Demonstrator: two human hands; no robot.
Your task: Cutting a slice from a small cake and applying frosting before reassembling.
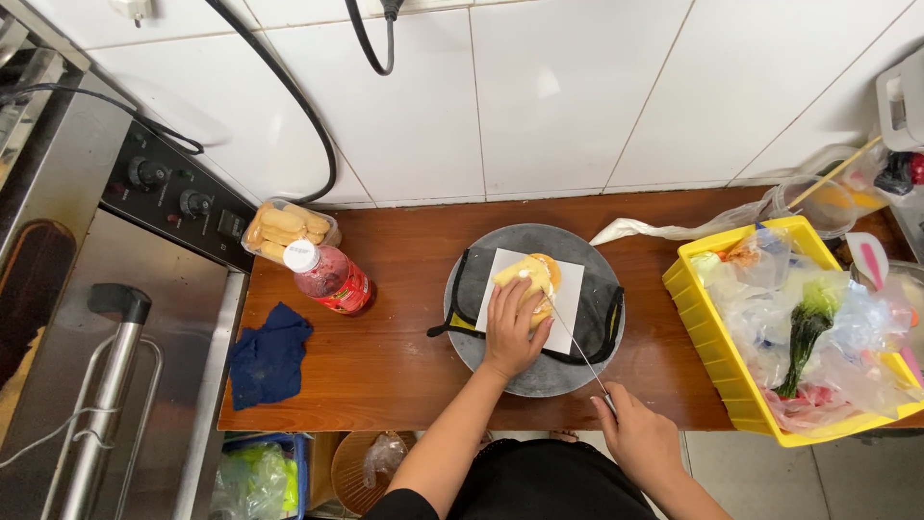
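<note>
Both hands engaged: my left hand [513, 327] lay flat, pressing the yellow cake [527, 277] at the table's [404, 337] centre, while my right hand [637, 435], closed around the knife [576, 342], angled the blade diagonally toward it from the near edge.

Yellow crate [707, 332], blue cloth [269, 353]

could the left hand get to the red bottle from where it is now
Probably yes: the left hand rests on the yellow food, and only bare wooden counter lies between it and the red bottle, though it would have to let go first.
</note>
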